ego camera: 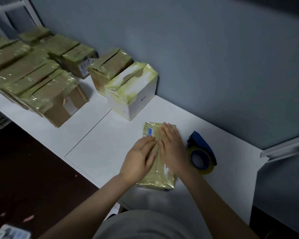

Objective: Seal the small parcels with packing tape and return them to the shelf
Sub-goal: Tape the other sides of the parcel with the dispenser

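**Q:** Where the two hands meet, what lies beneath?

**A:** A small flat parcel wrapped in yellowish tape [155,182], near the front edge of the white worktop [102,140]. The left hand [140,158] and right hand [171,147] press flat on its top. Their fingers are straight and close together, gripping nothing.

**Q:** And to its right?

**A:** A blue tape dispenser with a yellowish roll [202,144], just beside the parcel, toward the worktop's right edge. Taped brown cardboard boxes [41,83] crowd the left end.

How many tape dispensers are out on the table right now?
1: the blue tape dispenser lies on the white table, just right of the parcel under the left hand and right hand. Another could hide behind the stacked boxes at left.
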